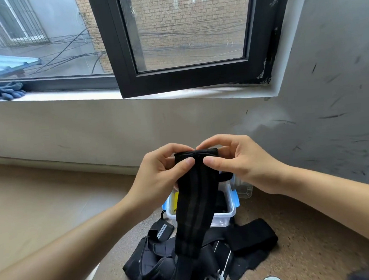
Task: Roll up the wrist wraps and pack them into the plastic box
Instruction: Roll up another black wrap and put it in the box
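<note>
Both the left hand (159, 175) and right hand (240, 162) pinch the top end of a limp, light, stretchy wrist wrap (192, 205) hanging above the open plastic box (224, 216) on the floor (33, 212), best rolled from that held end.

1. A plain room in a residential block, likely a home: the black-framed window (129, 78) swings inward over a white sill (70, 95).
2. Right of the window, the grey wall (326, 89) is scuffed with dark marks.
3. Beyond the window are a brick wall (194, 15), a barred window (17, 22) and slack cables (67, 51).
4. Below the window lies a speckled floor (301, 230).
</note>
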The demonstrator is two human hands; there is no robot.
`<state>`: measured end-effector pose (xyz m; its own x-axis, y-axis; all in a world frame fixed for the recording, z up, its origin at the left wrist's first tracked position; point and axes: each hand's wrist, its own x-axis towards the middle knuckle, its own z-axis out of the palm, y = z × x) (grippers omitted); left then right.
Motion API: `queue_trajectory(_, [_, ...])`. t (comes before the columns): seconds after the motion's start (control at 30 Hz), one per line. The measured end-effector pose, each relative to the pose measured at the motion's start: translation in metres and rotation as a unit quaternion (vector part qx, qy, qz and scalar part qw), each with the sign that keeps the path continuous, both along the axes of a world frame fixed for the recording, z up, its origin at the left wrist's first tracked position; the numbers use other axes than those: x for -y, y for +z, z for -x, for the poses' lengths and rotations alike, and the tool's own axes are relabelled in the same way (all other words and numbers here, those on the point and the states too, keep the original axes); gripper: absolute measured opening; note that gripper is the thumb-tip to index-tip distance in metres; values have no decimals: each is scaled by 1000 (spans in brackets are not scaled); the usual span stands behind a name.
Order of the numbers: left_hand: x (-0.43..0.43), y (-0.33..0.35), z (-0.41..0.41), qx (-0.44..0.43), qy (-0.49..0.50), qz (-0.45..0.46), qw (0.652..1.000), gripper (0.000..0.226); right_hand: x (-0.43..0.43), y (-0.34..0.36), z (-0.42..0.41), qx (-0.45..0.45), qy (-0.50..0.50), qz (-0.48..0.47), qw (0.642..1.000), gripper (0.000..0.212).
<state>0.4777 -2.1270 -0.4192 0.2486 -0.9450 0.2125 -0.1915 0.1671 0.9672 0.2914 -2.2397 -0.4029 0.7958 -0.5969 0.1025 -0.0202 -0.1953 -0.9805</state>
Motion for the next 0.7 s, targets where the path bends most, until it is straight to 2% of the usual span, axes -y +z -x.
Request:
queue_trajectory(0.13, [2,2,0,-34,-1,4,999,13,-5,2,-3,42,-17,-78,996,34])
queue_trajectory(0.23, [2,3,1,-38,-10,7,999,15,-7,3,-4,43,-28,-116,992,32])
queue_trajectory(0.4, [2,2,1,-36,-25,0,999,16,-4,1,-4,36,-41,-89,994,20])
queue_trajectory(0.53, [3,2,0,-49,-22,-24,998,34,-3,-2,-3,40,-31,-71,996,19])
queue_trajectory(0.7, [4,-2,0,-37,-10,-16,999,22,0,-6,-6,21,-48,-42,998,23])
